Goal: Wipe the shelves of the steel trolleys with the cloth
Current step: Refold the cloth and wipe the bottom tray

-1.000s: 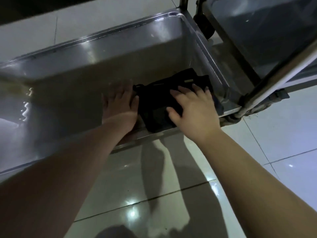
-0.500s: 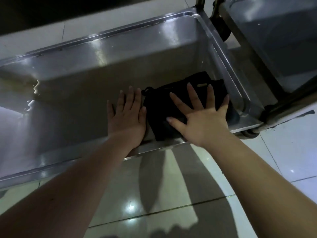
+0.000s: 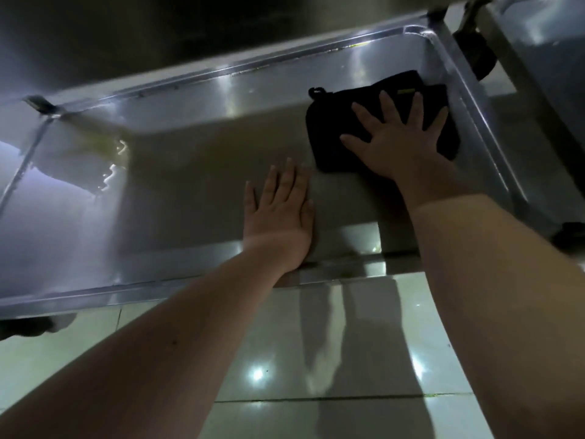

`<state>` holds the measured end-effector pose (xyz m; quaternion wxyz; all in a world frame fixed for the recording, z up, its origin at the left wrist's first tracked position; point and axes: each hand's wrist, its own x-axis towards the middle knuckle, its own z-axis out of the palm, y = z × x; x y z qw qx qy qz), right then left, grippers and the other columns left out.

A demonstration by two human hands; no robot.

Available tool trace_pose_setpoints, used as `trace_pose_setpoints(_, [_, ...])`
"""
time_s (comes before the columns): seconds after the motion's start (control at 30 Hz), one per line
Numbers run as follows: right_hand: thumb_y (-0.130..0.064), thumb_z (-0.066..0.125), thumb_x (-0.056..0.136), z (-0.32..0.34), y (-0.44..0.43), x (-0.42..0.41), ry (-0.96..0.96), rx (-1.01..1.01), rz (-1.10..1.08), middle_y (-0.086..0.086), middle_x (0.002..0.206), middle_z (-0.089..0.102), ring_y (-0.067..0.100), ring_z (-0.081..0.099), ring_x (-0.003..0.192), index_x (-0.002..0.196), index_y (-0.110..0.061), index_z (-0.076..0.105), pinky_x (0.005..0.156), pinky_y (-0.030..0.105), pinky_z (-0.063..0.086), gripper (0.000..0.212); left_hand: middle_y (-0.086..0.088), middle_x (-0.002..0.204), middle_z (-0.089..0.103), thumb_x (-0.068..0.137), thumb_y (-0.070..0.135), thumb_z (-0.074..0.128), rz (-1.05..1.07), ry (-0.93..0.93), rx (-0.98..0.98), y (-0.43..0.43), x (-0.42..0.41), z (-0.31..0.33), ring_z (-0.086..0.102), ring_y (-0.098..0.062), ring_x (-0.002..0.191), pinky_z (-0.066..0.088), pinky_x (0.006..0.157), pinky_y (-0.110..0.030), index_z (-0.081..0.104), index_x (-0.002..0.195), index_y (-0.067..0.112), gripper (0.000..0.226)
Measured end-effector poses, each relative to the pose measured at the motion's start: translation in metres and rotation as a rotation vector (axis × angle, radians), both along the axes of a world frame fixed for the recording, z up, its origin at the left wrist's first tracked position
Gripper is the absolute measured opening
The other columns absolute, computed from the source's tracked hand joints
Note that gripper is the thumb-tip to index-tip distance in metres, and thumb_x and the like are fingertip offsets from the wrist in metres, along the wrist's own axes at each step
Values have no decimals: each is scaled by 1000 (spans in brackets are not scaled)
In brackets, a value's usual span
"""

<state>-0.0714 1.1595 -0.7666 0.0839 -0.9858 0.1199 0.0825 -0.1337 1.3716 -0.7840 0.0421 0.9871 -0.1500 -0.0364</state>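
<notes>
Right hand (image 3: pixel 399 144), fingers spread flat, presses folded black cloth (image 3: pixel 332 134) at upper right of glossy steel shelf (image 3: pixel 190 172); left hand (image 3: pixel 278 213) rests flat, released.

Quick count: two hands, left hand (image 3: pixel 278 210) and right hand (image 3: pixel 395 137). One black cloth (image 3: pixel 329 131). Two steel trolleys: one tray shelf (image 3: pixel 190 185) up close, plus a second trolley (image 3: pixel 538 36) at the right edge. Two castors I can make out, far castor (image 3: pixel 474 55) and near castor (image 3: pixel 569 232).

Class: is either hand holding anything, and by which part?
Nothing is gripped. The right hand presses flat on the middle of the black cloth; the left hand rests on the shelf.
</notes>
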Motion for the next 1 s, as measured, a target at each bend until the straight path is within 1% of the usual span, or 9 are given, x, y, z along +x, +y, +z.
trace_pose_setpoints(0.17, [-81,10,83,-7,4,-99,27,-9,0,-14,161,-19,37,-20,146,142,-61,-14,108,66,-15,67,10,164,-5,102,41,18,0,-10,-3,-2,-1,-1,-6,-16,150,-5,119,-50,1,156,32,57])
trace_pose_setpoints(0.23, [-82,7,79,-9,3,-132,6,-31,30,-16,161,-17,34,-19,146,139,-64,-16,109,64,-14,67,10,164,-3,102,42,19,-1,-22,-11,-2,-2,0,-4,-17,150,-5,119,-51,2,156,33,58])
trace_pose_setpoints(0.3, [-83,7,78,-5,-11,-145,-7,-31,66,-19,161,-14,31,-17,147,138,-66,-14,111,62,-11,66,10,164,-1,101,43,19,-6,-25,-17,-1,-3,0,-3,-18,151,-3,119,-51,3,156,35,58])
trace_pose_setpoints(0.4, [-83,11,78,4,-41,-150,51,-19,60,-23,159,-15,26,-18,148,137,-68,-12,116,57,-10,66,9,164,0,99,45,18,-3,-26,-22,-3,-4,0,-1,-18,151,-1,119,-51,1,155,37,59])
trace_pose_setpoints(0.53, [-81,8,79,8,-42,-160,89,-59,26,-20,160,-18,31,-19,147,139,-65,-15,116,56,-11,66,11,164,-2,98,45,14,0,-38,-14,-4,-6,-1,-2,-17,151,-3,118,-50,-1,155,36,60])
trace_pose_setpoints(0.67, [-81,6,78,6,-10,-161,164,-38,3,-18,157,-28,39,-25,143,135,-64,-25,111,63,-13,67,9,164,-2,99,43,15,-11,-39,-12,-5,-4,-3,-2,-18,151,-2,119,-52,0,156,33,60])
trace_pose_setpoints(0.77, [-79,1,78,1,5,-150,120,-78,12,-11,158,-29,46,-24,142,135,-61,-27,108,68,-12,67,7,164,-1,100,40,17,-6,-51,-9,-6,-5,-4,-1,-19,151,-3,118,-51,1,156,30,60])
trace_pose_setpoints(0.87, [-80,4,81,-6,11,-118,35,-90,33,-8,160,-25,47,-21,142,139,-61,-21,107,70,-12,66,6,164,-2,100,39,16,-8,-54,3,-6,-7,-4,-2,-19,151,-3,119,-51,0,156,28,60])
trace_pose_setpoints(1.0, [-80,9,85,-9,11,-49,-81,-83,30,-4,163,-13,50,-14,143,146,-58,-7,105,72,-12,66,8,164,-5,101,39,19,-4,-35,-10,-4,-7,-2,-6,-17,150,-4,119,-50,-2,156,30,59])
